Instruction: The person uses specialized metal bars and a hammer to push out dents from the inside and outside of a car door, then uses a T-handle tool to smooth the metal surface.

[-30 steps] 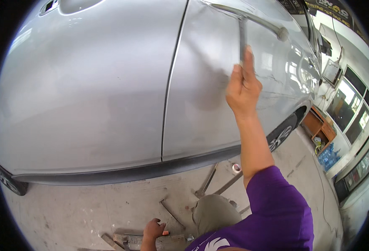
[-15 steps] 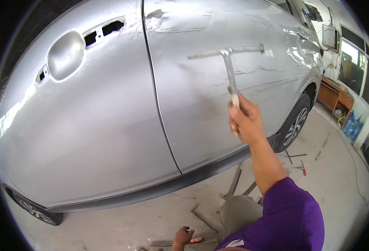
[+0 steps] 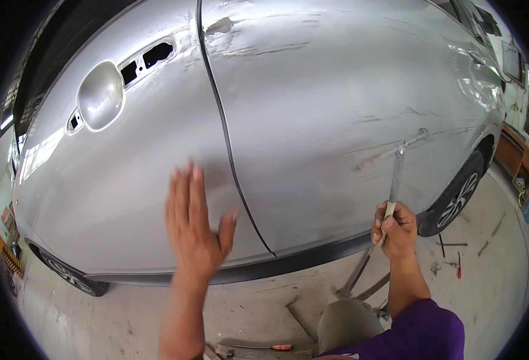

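Before me is the silver side of a car, with a left door (image 3: 126, 210) and a right panel (image 3: 300, 162) parted by a dark seam. My left hand (image 3: 195, 234) is raised at the door, flat, with fingers up and thumb apart; whether it touches the metal I cannot tell. In my right hand (image 3: 398, 231) is a long-headed body hammer (image 3: 397, 171), gripped by its handle, its head up in front of the right panel. Dark scratches (image 3: 270, 49) and a dent (image 3: 219, 27) mark that panel's upper part. The door's handle recess (image 3: 99, 96) has bare openings beside it.
On the floor lie an orange-handled screwdriver (image 3: 281, 347), a thin metal rod (image 3: 299, 320), a dark bar (image 3: 355, 273) and a red-handled tool (image 3: 459, 267). A wheel (image 3: 456, 201) stands at the right. My bent knee (image 3: 345, 327) is low in the middle.
My left hand has risen from low near the floor to the left door, fingers spreading upward. My right hand has lowered the hammer and shifted right. The view has turned somewhat left.
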